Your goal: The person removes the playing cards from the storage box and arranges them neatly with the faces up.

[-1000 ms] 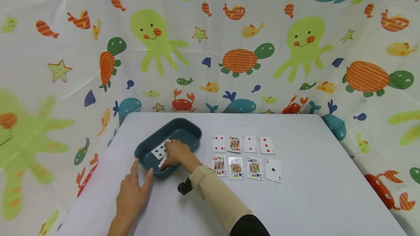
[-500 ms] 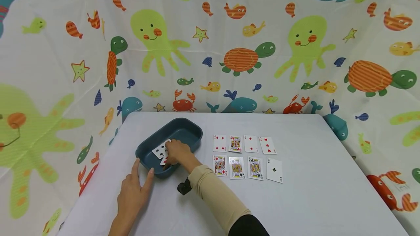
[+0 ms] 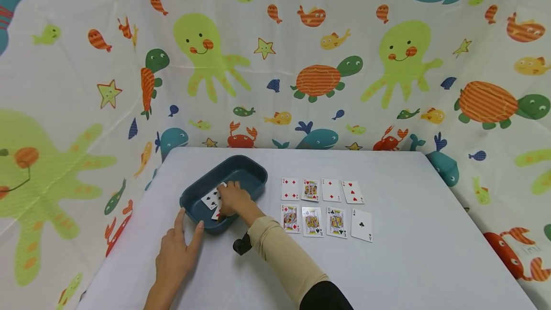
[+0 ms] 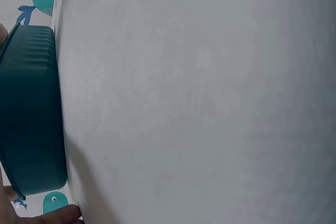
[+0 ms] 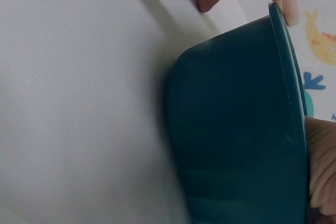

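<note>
My right hand (image 3: 236,202) reaches down into a dark teal plastic bin (image 3: 254,173), over the playing cards inside. Black spade pips show on one card (image 3: 210,199); beside my fingers is part of a card with red pips (image 3: 215,214). The bin hides the right fingertips in the right wrist view, so whether they pinch a card cannot be told. At the bin's near left side, my left hand (image 3: 174,255) has its fingers spread, with index finger and thumb touching the wall. The left wrist view shows the bin's outer side (image 4: 31,114).
Right of the bin, playing cards lie face up in two rows, several in each. The back row includes a two of diamonds (image 3: 331,190); the front row ends with an ace of clubs (image 3: 361,225). A patterned curtain (image 3: 267,18) hangs behind the white table (image 3: 413,252).
Inside the bin, my right fingers have shifted slightly, and a red-pip card shows beside them where a mostly white edge was. My left hand keeps its place at the bin. The head view has shifted slightly.
</note>
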The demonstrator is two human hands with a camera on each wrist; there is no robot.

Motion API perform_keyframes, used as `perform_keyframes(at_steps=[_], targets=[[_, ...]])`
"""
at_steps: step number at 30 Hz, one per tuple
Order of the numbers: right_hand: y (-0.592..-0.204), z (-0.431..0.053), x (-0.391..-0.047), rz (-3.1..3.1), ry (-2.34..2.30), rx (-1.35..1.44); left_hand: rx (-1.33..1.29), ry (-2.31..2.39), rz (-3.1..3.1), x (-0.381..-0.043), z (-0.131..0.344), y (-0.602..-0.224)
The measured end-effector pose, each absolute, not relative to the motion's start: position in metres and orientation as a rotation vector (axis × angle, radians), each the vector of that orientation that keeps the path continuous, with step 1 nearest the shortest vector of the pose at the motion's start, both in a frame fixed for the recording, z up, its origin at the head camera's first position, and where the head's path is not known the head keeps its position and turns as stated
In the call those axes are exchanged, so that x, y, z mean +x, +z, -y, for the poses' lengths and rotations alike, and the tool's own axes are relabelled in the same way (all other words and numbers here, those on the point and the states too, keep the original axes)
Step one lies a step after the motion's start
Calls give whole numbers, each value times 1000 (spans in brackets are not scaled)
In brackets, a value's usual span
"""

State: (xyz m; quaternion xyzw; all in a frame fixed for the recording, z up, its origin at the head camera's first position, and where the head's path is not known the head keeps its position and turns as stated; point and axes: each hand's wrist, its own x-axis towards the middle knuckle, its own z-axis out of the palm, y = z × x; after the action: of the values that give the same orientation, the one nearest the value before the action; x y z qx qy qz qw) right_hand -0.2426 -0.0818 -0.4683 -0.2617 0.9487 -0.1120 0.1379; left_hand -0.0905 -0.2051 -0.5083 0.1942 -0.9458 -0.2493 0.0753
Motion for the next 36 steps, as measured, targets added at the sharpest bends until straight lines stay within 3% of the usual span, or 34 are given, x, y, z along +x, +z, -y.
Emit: perform_keyframes(at_steps=[36], targets=[[-462, 48, -248, -2499, -1077, -949, 603, -751, 2860, -91, 207, -510]])
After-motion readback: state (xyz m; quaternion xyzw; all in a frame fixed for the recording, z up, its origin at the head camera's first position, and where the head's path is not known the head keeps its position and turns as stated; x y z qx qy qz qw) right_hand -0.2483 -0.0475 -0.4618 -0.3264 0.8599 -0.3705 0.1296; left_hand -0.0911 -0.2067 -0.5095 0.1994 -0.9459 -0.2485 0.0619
